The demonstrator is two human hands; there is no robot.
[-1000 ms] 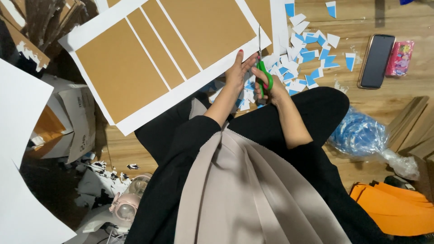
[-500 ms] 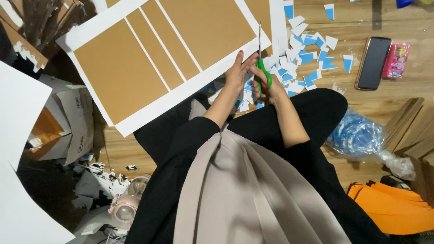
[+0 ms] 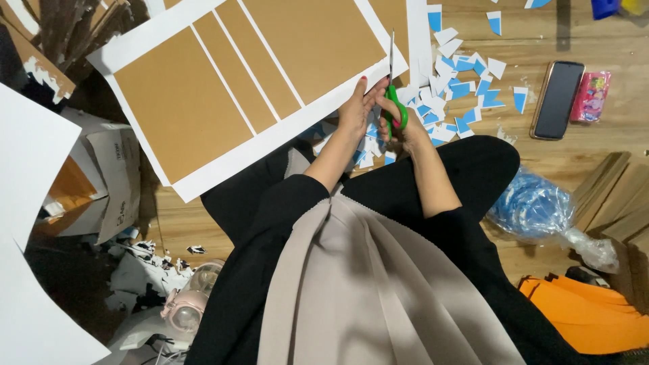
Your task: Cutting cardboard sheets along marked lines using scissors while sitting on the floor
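**A:** Right hand [image 3: 399, 125] first: fingers threaded through the loops of the green-handled scissors [image 3: 392, 101], closed around them, blades pointing up and away from the body.

**B:** And the blades are on the big white sheet printed with tan-brown rectangles [image 3: 250, 81], at its near right edge. From this angle I can't tell whether the blades are parted or shut; they read as one thin line.

**A:** Left hand [image 3: 355, 108] sits just beside the right one, fingers laid fairly flat on that sheet's white border, thumb side toward the scissors, pressing on the paper rather than pinching it, as far as I can see.

**B:** The sheet runs up and to the left from the hands, tilted, its lower corner hanging over the person's black-trousered lap [image 3: 270, 196].

**A:** Moving out: a scatter of small blue-and-white paper offcuts [image 3: 466, 88] on the wooden floor [image 3: 608, 142], right of the hands and some under them.

**B:** Further right, a dark smartphone [image 3: 557, 99] lying flat, and touching or nearly touching it, a small pink packet [image 3: 590, 96].

**A:** Lower right, a crumpled blue plastic bag [image 3: 537, 206] by the knee, then brown cardboard strips [image 3: 618, 196] and a folded orange sheet [image 3: 595, 318].

**B:** Left side: large white paper sheets [image 3: 30, 203], an open cardboard box [image 3: 101, 182], and a clear jar with a pink band [image 3: 186, 304] among torn scraps.
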